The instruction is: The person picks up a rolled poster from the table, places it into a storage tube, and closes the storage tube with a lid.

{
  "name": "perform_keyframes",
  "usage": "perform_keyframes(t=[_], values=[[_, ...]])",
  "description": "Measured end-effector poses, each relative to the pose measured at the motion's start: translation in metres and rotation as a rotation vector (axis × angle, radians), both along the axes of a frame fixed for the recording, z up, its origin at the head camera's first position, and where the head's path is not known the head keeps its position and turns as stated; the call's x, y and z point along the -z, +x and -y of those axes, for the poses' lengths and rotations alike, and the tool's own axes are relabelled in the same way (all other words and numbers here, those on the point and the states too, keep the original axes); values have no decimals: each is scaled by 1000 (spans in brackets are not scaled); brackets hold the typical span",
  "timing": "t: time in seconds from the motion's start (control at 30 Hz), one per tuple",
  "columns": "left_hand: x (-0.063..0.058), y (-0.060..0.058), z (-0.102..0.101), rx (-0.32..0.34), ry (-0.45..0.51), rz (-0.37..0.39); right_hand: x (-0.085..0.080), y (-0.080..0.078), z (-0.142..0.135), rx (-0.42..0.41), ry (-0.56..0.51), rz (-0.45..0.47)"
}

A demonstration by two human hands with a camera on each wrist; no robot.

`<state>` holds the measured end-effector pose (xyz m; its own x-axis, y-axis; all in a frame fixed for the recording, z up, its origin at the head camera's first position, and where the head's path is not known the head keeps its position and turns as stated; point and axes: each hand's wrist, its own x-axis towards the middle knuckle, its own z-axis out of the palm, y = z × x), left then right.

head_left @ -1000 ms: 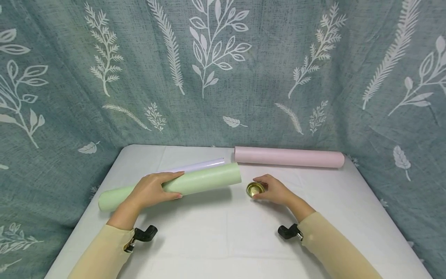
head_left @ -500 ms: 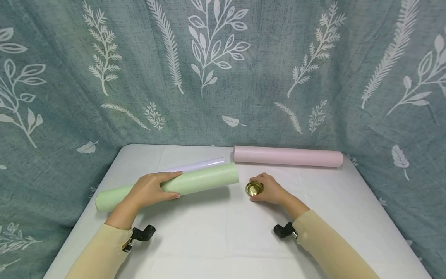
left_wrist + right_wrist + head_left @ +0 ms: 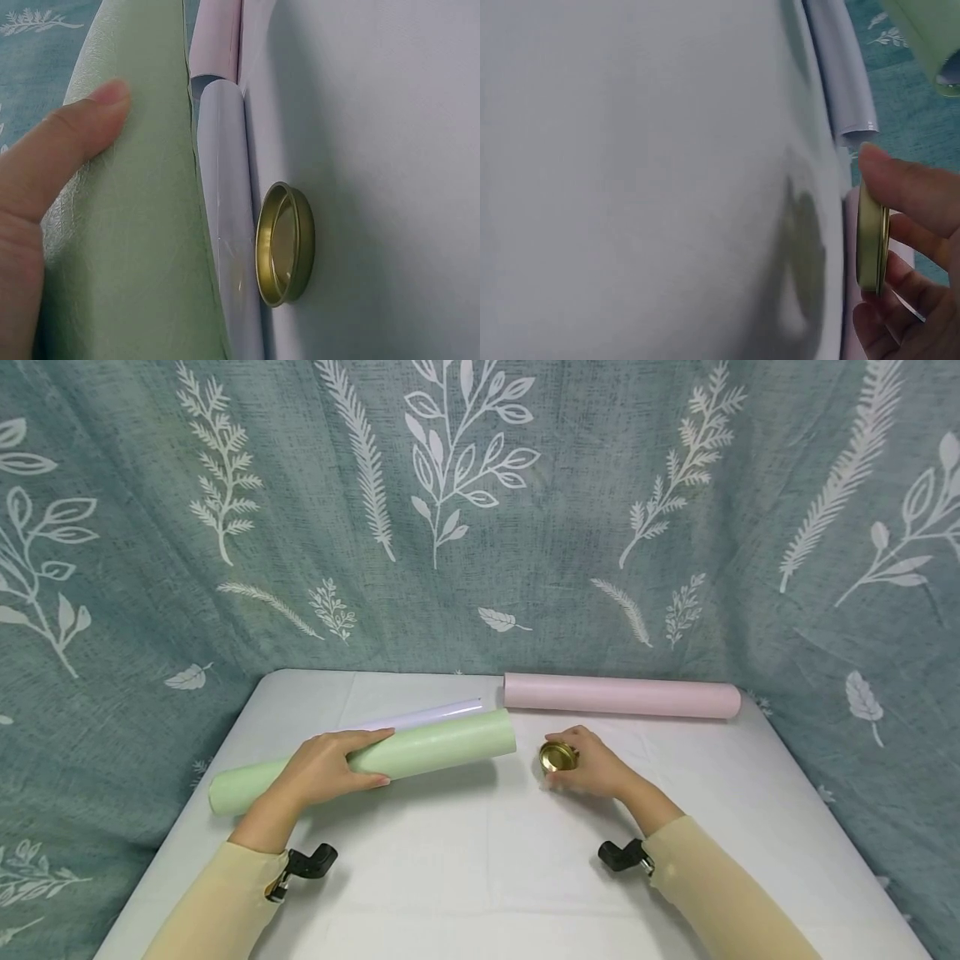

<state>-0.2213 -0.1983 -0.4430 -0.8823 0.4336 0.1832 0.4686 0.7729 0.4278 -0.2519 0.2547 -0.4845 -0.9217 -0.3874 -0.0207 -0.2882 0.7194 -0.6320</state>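
My left hand (image 3: pixel 322 768) grips a pale green roll (image 3: pixel 450 745) across its middle, with the thumb on the near side. The roll's right end is raised, casting a shadow below. With thumb and fingers, my right hand (image 3: pixel 596 766) pinches a shallow round gold lid (image 3: pixel 558 757) by its rim. That lid (image 3: pixel 871 244) stands apart from its shadow on the cloth in the right wrist view. A second gold lid (image 3: pixel 302 244) shows beside the lilac roll (image 3: pixel 225 172) in the left wrist view; the green roll seems to hide it from the head view.
Behind the green roll lies the thin lilac roll, partly covered. A pink roll (image 3: pixel 622 695) lies along the back edge of the white-covered table (image 3: pixel 487 877). Patterned green-blue curtain (image 3: pixel 480 602) hangs around the back and sides.
My right hand first shifts slightly left, then moves back right and a little farther away with the gold lid, whose open face now tilts differently. My left hand and the green roll barely move.
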Motion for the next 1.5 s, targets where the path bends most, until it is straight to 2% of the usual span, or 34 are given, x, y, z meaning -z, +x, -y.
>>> perform_keyframes(t=[0.2, 0.37, 0.5, 0.83, 1.13, 1.33, 1.5], values=[[0, 0, -1, 2, 4, -7, -16, 4, -5, 12, -46, 16], [1, 0, -2, 7, 6, -14, -26, 9, -10, -30, -94, -37], [2, 0, -3, 10, 3, -14, -34, 11, -13, -66, -131, -43], [2, 0, -7, 17, 11, -30, -49, 12, -15, -89, -214, 26], [2, 0, -10, 38, 1, -41, -58, 12, -9, -104, -385, 101], [0, 2, -12, 35, 0, -27, -62, 14, -2, -132, -479, 140], [-1, 3, -13, 27, 0, -24, -61, 13, 5, -137, -501, 150]])
